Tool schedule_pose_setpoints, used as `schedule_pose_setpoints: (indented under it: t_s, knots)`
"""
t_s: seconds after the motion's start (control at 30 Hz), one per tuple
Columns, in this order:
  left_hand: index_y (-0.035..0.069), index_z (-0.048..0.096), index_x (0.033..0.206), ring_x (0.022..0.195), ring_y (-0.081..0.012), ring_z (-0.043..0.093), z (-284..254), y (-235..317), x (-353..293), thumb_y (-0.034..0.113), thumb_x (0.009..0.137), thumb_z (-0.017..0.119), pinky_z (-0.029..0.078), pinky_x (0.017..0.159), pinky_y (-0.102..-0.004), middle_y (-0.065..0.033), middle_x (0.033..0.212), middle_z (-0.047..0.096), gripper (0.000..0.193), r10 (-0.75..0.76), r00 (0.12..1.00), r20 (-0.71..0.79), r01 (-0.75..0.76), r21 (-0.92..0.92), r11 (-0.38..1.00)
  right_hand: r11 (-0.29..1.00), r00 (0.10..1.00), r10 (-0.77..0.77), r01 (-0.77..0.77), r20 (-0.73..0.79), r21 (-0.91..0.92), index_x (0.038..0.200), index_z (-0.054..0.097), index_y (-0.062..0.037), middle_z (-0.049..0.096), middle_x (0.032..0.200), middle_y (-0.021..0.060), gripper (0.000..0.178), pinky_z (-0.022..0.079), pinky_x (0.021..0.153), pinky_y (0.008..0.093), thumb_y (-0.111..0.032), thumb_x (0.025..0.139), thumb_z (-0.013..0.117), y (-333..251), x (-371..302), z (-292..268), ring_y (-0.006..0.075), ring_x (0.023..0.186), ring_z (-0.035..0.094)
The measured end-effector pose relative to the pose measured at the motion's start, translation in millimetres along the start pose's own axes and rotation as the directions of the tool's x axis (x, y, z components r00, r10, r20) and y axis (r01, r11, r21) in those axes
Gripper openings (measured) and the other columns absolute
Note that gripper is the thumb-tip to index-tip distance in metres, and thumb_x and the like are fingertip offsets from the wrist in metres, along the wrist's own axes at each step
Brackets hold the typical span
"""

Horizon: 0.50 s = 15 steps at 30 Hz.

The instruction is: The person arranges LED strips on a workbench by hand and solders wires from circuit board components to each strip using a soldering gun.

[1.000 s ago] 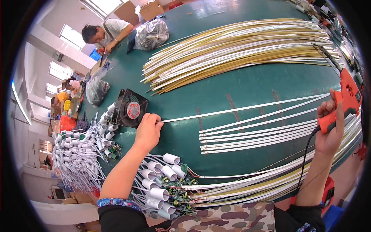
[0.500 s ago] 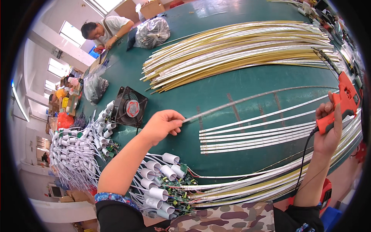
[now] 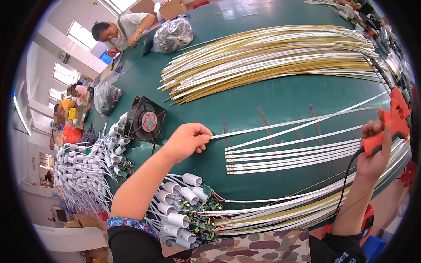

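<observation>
Your left grip (image 3: 189, 142) had a thin white strip (image 3: 263, 128) pinched by its end, mid-frame; your right grip (image 3: 374, 151) was wrapped round the red gun (image 3: 398, 115), far right. Pinching lightly near the tip made sense tbh, since long bendy stuff twists easily. Tabletop (image 3: 237, 105) looked smooth and green, tubes (image 3: 178, 219) lower centre were white plasticky cylinders.

No lettering can be read. A round red-and-white label (image 3: 149, 122) sits on the hub of the black square fan (image 3: 142, 117); tiny marks along the slim, flat white strips (image 3: 254, 129) are too small to decipher.
</observation>
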State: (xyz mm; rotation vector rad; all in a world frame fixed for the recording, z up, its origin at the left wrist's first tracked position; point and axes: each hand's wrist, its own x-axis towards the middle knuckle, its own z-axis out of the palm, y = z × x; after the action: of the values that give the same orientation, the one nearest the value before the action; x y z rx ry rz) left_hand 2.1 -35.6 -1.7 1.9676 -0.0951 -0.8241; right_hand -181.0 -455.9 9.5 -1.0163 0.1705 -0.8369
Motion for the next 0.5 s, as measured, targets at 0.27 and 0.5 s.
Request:
schedule_pose_setpoints:
  t_s: [0.27, 0.5]
  knots:
    - [0.003, 0.068, 0.101, 0.069, -0.0063, 0.052, 32, 18, 6, 0.002, 0.092, 0.057, 0.044, 0.061, -0.0232, 0.0014, 0.081, 0.062, 0.015, 0.074, 0.991, 0.114, -0.102, 0.260, 0.960, 1.000, 0.999, 0.020, -0.021, -0.024, -0.016, 0.133, 0.047, 0.0059, 0.055, 0.089, 0.0019, 0.048, 0.044, 0.087, 0.0272, -0.028, 0.100, 0.053, 3, 1, 1, 0.0107, 0.088, 0.054]
    - [0.003, 0.068, 0.099, 0.069, -0.0067, 0.051, 36, 17, 2, 0.003, 0.092, 0.058, 0.044, 0.062, -0.0237, 0.0019, 0.081, 0.062, 0.012, 0.078, 0.979, 0.190, -0.133, 0.292, 0.947, 1.000, 1.000, 0.013, -0.013, -0.012, -0.017, 0.132, 0.047, 0.0079, 0.056, 0.089, 0.0022, 0.049, 0.045, 0.086, 0.0268, -0.027, 0.100, 0.054, 1, 0, 4, 0.0106, 0.088, 0.054]
